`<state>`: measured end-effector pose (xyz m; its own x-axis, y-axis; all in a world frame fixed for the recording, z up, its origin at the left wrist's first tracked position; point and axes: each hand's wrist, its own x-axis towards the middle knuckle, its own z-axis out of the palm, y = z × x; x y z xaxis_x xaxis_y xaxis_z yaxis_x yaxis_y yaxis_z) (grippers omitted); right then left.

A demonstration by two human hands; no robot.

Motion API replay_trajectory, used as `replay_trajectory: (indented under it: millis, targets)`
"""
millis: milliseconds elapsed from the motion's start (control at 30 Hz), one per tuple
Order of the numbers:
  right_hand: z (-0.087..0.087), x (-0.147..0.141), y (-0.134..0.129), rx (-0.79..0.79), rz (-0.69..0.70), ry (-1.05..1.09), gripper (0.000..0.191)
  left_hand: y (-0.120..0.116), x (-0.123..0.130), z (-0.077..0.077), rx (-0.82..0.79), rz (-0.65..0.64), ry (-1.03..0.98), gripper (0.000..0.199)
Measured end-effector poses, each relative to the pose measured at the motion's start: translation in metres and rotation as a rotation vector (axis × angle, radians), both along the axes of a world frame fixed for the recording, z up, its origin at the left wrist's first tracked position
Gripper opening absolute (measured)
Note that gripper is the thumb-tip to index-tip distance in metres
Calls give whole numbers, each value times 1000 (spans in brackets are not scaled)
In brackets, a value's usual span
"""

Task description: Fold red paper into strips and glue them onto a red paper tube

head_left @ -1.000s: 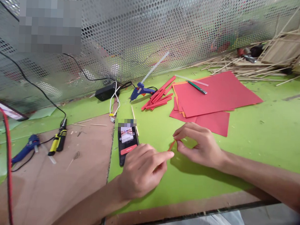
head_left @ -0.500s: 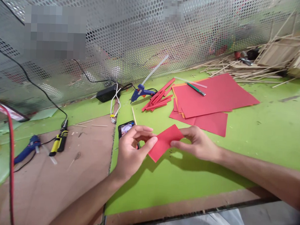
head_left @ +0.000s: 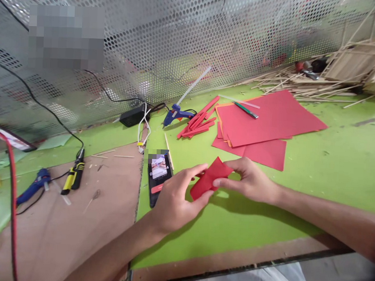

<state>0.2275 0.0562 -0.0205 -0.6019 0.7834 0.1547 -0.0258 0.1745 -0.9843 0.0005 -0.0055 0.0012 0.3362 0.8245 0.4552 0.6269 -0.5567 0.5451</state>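
Note:
A small piece of red paper [head_left: 208, 179] is held above the green table top [head_left: 233, 240], its sides curved up. My right hand [head_left: 250, 179] pinches its right end between thumb and fingers. On the paper's left side, my left hand [head_left: 181, 197] has its thumb at the lower edge and its fingers at the upper edge, gripping it between them. Just left of my left hand lies a phone [head_left: 157, 176] with a lit screen, partly covered by that hand. A thin stick [head_left: 168, 150] lies beside the phone.
Folded red strips [head_left: 198, 122] lie beyond the hands, beside a blue glue gun [head_left: 176, 114]. Red sheets [head_left: 268, 118] with a green cutter [head_left: 245, 110] on top are at the right. Yellow-black pliers [head_left: 73, 177] and another blue glue gun [head_left: 35, 186] lie left. Wooden sticks [head_left: 288, 82] are piled behind.
My left hand has moved right and down along the red paper, uncovering more of the phone. The paper, flatter before, now curves up. My right hand has barely moved.

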Motion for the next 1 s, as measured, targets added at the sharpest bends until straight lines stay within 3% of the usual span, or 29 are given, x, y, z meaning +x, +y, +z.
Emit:
replay_trajectory:
  millis: [167,267,333,433,500,667,767,833,900,1000]
  targets:
    - [-1,1,3,-29,77,45,32,2,-2,3,-466,-53,-306,45]
    - [1,3,3,-57,122,-11,36,9,-7,3,-618,66,-455,50]
    - [2,4,4,-82,74,-62,36,14,-9,2,-637,136,-476,62]
    - [-1,4,7,-68,-138,-189,40,16,-9,1,-573,150,-335,78]
    - [-7,3,10,36,-256,-332,40,14,-8,-3,-503,115,-142,73]
    - [-21,4,13,500,-332,-722,24,8,-7,-19,-110,104,429,24]
    - [-24,5,12,826,-395,-819,15,8,-7,-25,161,50,643,21]
    - [-25,5,11,1051,-333,-788,10,10,-6,-27,260,-23,700,28]
    - [-27,4,10,1201,-198,-708,19,12,-6,-29,296,-92,738,37]
    - [-31,4,8,1246,-91,-625,27,13,-8,-33,255,-153,796,45]
